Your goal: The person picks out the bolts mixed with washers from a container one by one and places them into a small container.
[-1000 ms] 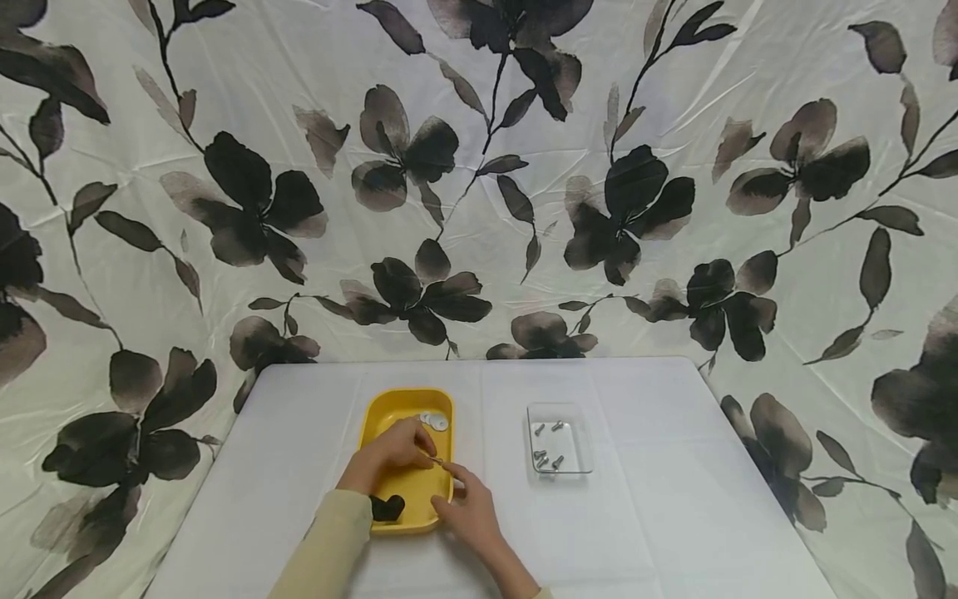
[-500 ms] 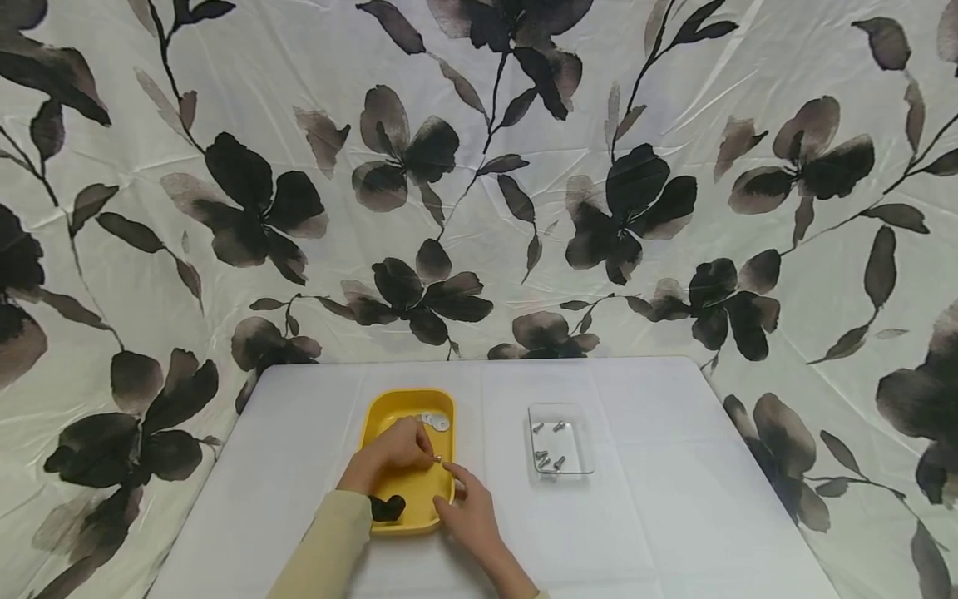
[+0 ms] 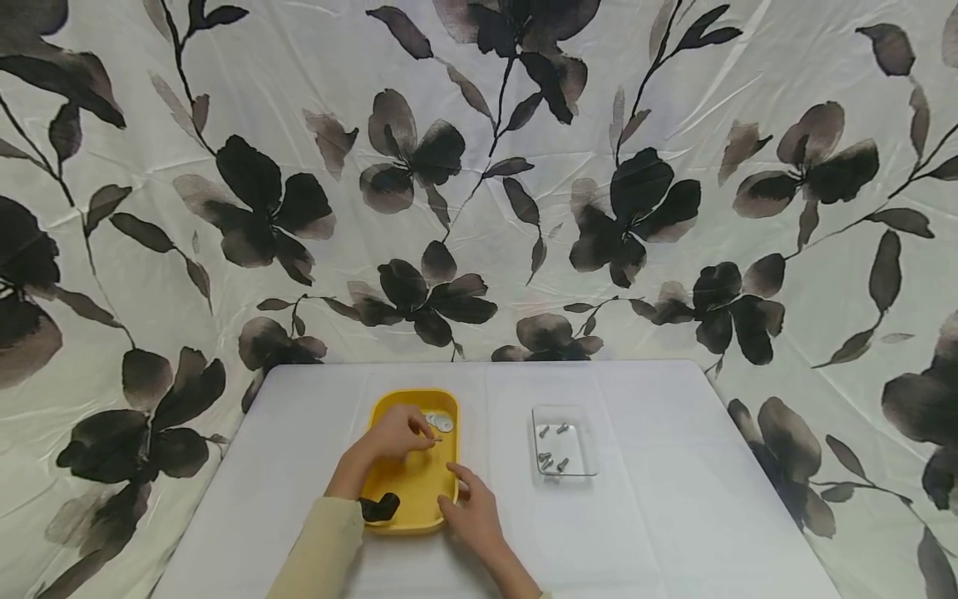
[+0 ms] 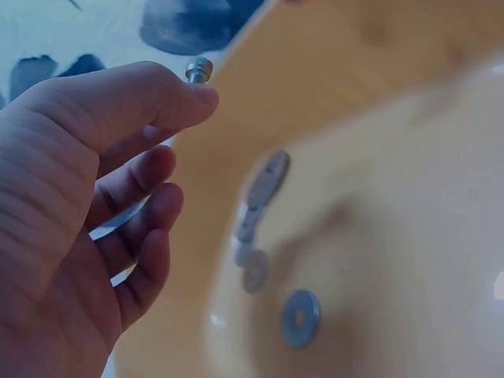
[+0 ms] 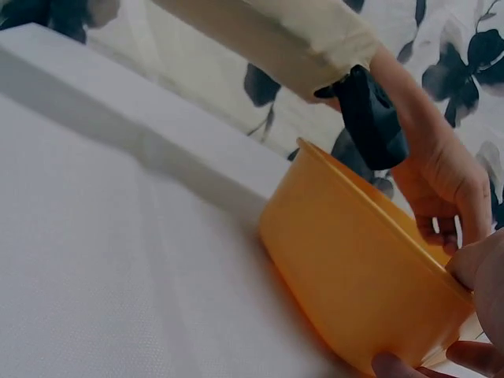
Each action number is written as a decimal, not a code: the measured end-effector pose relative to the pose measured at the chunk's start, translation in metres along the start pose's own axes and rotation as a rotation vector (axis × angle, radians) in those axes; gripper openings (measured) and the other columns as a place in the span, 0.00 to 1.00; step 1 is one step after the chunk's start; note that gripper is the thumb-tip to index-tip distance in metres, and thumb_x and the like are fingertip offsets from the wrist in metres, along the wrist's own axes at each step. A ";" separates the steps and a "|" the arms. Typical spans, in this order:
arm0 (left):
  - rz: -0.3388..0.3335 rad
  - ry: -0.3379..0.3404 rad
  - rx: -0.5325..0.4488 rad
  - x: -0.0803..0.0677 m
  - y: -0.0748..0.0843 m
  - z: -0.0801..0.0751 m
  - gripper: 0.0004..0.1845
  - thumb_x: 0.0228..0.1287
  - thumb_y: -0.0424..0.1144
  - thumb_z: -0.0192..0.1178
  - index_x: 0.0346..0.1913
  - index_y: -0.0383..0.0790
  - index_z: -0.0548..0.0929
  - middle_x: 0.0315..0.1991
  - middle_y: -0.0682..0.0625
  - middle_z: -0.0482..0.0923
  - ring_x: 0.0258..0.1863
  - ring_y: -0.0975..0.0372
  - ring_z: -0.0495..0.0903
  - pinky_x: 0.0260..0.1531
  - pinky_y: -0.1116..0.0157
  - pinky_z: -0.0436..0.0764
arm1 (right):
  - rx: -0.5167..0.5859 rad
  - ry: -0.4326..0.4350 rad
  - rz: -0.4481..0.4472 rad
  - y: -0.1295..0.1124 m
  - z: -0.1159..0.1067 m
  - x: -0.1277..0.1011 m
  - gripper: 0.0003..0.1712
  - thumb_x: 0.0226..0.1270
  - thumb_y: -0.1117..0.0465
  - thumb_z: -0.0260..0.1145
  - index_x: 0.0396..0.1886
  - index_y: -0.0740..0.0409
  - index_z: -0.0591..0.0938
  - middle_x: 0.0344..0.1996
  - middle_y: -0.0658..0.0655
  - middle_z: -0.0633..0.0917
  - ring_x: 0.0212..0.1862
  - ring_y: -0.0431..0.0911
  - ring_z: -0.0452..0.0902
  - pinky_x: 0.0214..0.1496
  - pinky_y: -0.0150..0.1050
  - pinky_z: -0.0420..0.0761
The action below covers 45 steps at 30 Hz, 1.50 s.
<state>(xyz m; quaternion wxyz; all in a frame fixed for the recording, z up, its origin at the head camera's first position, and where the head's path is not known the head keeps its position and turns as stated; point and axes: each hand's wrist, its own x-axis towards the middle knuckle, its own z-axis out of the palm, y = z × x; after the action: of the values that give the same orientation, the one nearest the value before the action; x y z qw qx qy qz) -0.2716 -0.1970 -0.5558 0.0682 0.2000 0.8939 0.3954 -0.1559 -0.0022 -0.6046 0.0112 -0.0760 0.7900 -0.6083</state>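
Head view: my left hand [image 3: 395, 434] hangs over the shallow yellow plastic tray [image 3: 413, 509] on the white-clothed table [image 3: 674, 532], thumb and forefinger pinching a small silver metal screw [image 3: 436, 438] above the tray's far end, just short of the flat silver washers [image 3: 438, 422] lying there. My right hand [image 3: 470, 514] steadies the tray's right rim, fingers curled on its edge. Right of the tray, well apart, sits a clear plastic dish [image 3: 566, 442] with more grey screws [image 3: 550, 458] in it. To do this step well, I judge, the pinch should stay near the screw's head so the shank is free, and the tray should be kept from sliding.

Left wrist view: closer, it shows what the head view cannot. The screw [image 4: 198, 70] pokes out past my thumb tip [image 4: 177, 94], the other fingers loosely curled beneath. Several washers [image 4: 300, 316] lie on the tray floor [image 4: 409, 260] below, one flat and holed, others overlapping near the wall.

Right wrist view: from table level, it shows the tray's outer wall [image 5: 354, 291] and my right fingertips [image 5: 471, 268] hooked over its rim, which the head view only hints at. A black wrist strap [image 5: 370, 118] sits at the pale sleeve [image 5: 268, 39]. Screw and washers are hidden here.
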 end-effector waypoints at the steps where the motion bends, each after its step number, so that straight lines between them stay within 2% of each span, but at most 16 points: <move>1: 0.003 0.001 -0.003 0.000 0.002 -0.001 0.03 0.51 0.35 0.74 0.27 0.46 0.89 0.27 0.55 0.77 0.28 0.61 0.72 0.29 0.65 0.75 | 0.002 0.001 -0.002 0.000 0.000 0.000 0.28 0.59 0.64 0.70 0.62 0.56 0.77 0.60 0.62 0.76 0.50 0.55 0.80 0.44 0.36 0.80; 3: 0.002 0.005 -0.021 -0.002 0.008 -0.003 0.03 0.52 0.36 0.74 0.27 0.47 0.89 0.28 0.56 0.78 0.30 0.61 0.73 0.31 0.65 0.75 | 0.003 0.001 -0.010 0.000 0.000 0.000 0.29 0.59 0.64 0.70 0.62 0.57 0.76 0.60 0.62 0.77 0.50 0.56 0.80 0.45 0.37 0.80; 6: 0.036 0.012 -0.031 -0.005 0.015 -0.005 0.04 0.52 0.35 0.73 0.28 0.48 0.89 0.28 0.55 0.78 0.31 0.59 0.74 0.33 0.64 0.76 | -0.008 -0.007 -0.007 0.000 0.000 0.000 0.28 0.60 0.64 0.69 0.62 0.58 0.76 0.60 0.62 0.76 0.50 0.56 0.80 0.45 0.38 0.80; 10: 0.076 0.023 -0.043 -0.011 0.025 -0.007 0.04 0.52 0.34 0.73 0.28 0.48 0.89 0.28 0.54 0.78 0.33 0.52 0.76 0.35 0.62 0.77 | -0.009 -0.026 0.003 -0.002 0.001 -0.001 0.28 0.61 0.64 0.68 0.62 0.58 0.76 0.60 0.63 0.76 0.50 0.57 0.79 0.44 0.39 0.81; 13: 0.082 0.031 -0.047 -0.014 0.031 -0.008 0.04 0.52 0.34 0.73 0.28 0.48 0.89 0.28 0.54 0.78 0.35 0.49 0.77 0.36 0.61 0.77 | -0.007 -0.035 0.013 -0.004 0.001 -0.002 0.27 0.62 0.63 0.68 0.62 0.57 0.76 0.60 0.62 0.77 0.50 0.57 0.79 0.44 0.39 0.81; 18: 0.076 0.041 -0.018 -0.016 0.042 -0.009 0.04 0.52 0.36 0.73 0.27 0.50 0.88 0.29 0.52 0.79 0.35 0.54 0.76 0.37 0.59 0.76 | -0.032 -0.050 0.021 -0.004 -0.001 -0.001 0.26 0.63 0.63 0.67 0.62 0.57 0.76 0.59 0.62 0.77 0.50 0.55 0.79 0.45 0.40 0.81; 22: 0.092 0.041 -0.016 -0.012 0.053 -0.011 0.05 0.52 0.37 0.73 0.28 0.50 0.87 0.29 0.54 0.79 0.33 0.58 0.76 0.37 0.59 0.76 | -0.011 -0.042 -0.004 -0.008 -0.011 0.002 0.24 0.64 0.66 0.66 0.60 0.59 0.77 0.58 0.62 0.78 0.51 0.56 0.80 0.44 0.38 0.81; 26: 0.143 0.025 -0.030 -0.004 0.068 -0.017 0.03 0.53 0.36 0.72 0.29 0.48 0.88 0.29 0.57 0.77 0.34 0.53 0.77 0.38 0.57 0.77 | 0.006 0.011 -0.036 -0.017 -0.030 0.010 0.20 0.66 0.66 0.63 0.58 0.58 0.79 0.57 0.59 0.79 0.51 0.56 0.80 0.41 0.36 0.82; 29: 0.165 0.011 -0.042 0.003 0.079 -0.022 0.02 0.54 0.36 0.71 0.29 0.48 0.89 0.30 0.57 0.77 0.37 0.50 0.77 0.41 0.54 0.78 | -0.040 0.061 -0.059 -0.026 -0.049 0.017 0.18 0.67 0.64 0.64 0.56 0.55 0.80 0.56 0.58 0.80 0.51 0.55 0.80 0.42 0.39 0.82; 33: 0.162 -0.003 -0.048 0.010 0.093 -0.025 0.03 0.54 0.35 0.71 0.28 0.48 0.88 0.32 0.56 0.78 0.37 0.53 0.77 0.42 0.55 0.79 | -0.123 0.117 -0.085 -0.037 -0.076 0.024 0.17 0.67 0.62 0.64 0.55 0.52 0.81 0.56 0.56 0.80 0.52 0.55 0.80 0.45 0.44 0.82; 38: 0.171 -0.021 -0.025 0.023 0.106 -0.021 0.04 0.54 0.35 0.71 0.27 0.49 0.87 0.32 0.54 0.78 0.36 0.56 0.76 0.41 0.58 0.78 | -0.168 0.174 -0.108 -0.045 -0.113 0.030 0.18 0.66 0.64 0.65 0.55 0.54 0.81 0.56 0.57 0.80 0.54 0.57 0.78 0.45 0.46 0.81; 45: 0.169 -0.053 -0.037 0.042 0.117 -0.010 0.02 0.54 0.38 0.71 0.28 0.46 0.88 0.32 0.57 0.78 0.39 0.56 0.77 0.45 0.53 0.77 | -0.241 0.269 -0.103 -0.044 -0.160 0.037 0.19 0.65 0.65 0.66 0.56 0.57 0.80 0.57 0.59 0.79 0.54 0.58 0.78 0.48 0.51 0.80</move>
<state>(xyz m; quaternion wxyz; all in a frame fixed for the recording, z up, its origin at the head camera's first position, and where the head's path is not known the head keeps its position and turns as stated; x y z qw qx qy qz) -0.2773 -0.1158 -0.4615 0.0618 0.2840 0.8643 0.4106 -0.2052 0.1353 -0.5175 -0.1350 -0.0349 0.8467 -0.5135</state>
